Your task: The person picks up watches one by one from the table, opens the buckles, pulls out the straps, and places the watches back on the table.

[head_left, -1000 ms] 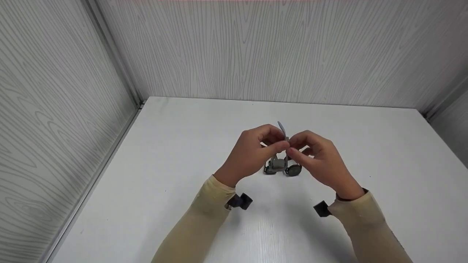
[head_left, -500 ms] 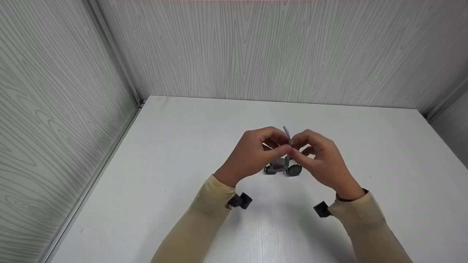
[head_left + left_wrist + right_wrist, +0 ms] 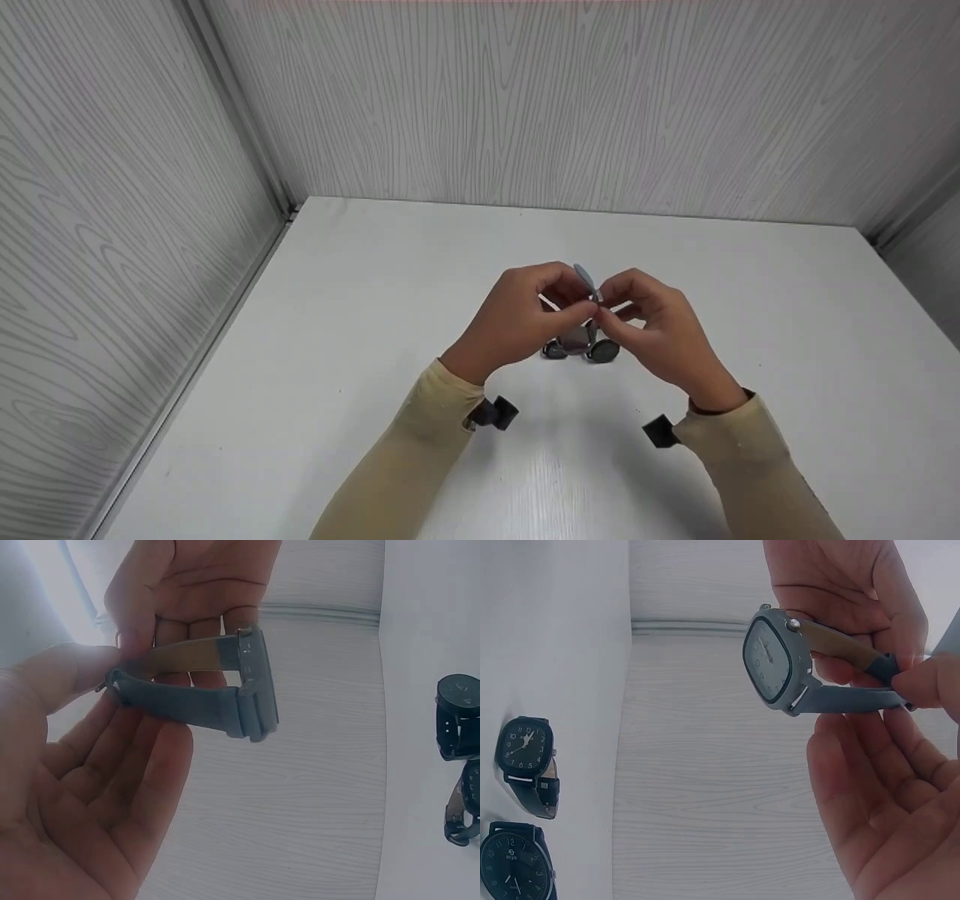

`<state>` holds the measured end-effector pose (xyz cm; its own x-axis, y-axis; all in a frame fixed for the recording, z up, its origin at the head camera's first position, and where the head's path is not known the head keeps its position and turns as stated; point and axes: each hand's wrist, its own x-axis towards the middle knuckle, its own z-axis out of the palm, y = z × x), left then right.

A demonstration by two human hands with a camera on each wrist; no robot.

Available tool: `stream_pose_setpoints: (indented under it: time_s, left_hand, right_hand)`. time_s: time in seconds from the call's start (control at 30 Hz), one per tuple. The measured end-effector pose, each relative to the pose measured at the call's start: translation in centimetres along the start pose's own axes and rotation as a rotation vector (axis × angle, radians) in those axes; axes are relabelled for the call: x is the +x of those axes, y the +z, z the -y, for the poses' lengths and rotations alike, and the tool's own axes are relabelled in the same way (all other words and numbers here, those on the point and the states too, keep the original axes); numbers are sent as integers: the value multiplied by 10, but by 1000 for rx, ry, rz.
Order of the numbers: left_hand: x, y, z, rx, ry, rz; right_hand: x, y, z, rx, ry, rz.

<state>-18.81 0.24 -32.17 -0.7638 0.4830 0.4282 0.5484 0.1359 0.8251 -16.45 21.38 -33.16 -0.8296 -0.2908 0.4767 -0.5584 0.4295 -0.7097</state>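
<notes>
A wristwatch with a grey-blue strap (image 3: 184, 701) and a rounded-square case (image 3: 771, 660) is held up between both hands, its strap closed into a loop. In the head view its case (image 3: 575, 340) hangs below the fingers, and the strap's tail (image 3: 583, 276) sticks up above them. My left hand (image 3: 525, 311) pinches the strap at the buckle end between thumb and fingers. From the other side my right hand (image 3: 651, 326) pinches the same end, fingertips meeting the left ones. The fingertips partly hide the buckle (image 3: 116, 682). The strap's inner side looks brown.
Two dark wristwatches lie on the white table (image 3: 420, 247) beyond the hands: one with a round dial (image 3: 514, 866), one with a rounded-square dial (image 3: 526, 748). Pale wood-grain panels (image 3: 495, 105) stand behind and at the sides. Small black cameras (image 3: 504, 412) sit at the wrists.
Both hands have shifted slightly right and down with the watch. The strap's tail has dropped lower between the fingers, and the case has turned a little. The watches on the table stay put.
</notes>
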Motion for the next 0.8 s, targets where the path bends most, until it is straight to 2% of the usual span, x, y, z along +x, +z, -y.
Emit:
stream_pose_setpoints:
  time_s: [0.17,0.6,0.8]
  left_hand:
    - [-1,-1,-1,4,0,-12]
    - [-1,-3,3,1,61,-66]
    - [0,-2,4,-47,69,-48]
  right_hand:
    - [-1,1,1,-10,-4,8]
    - [1,0,-2,17,-2,25]
    - [0,-1,-2,53,3,37]
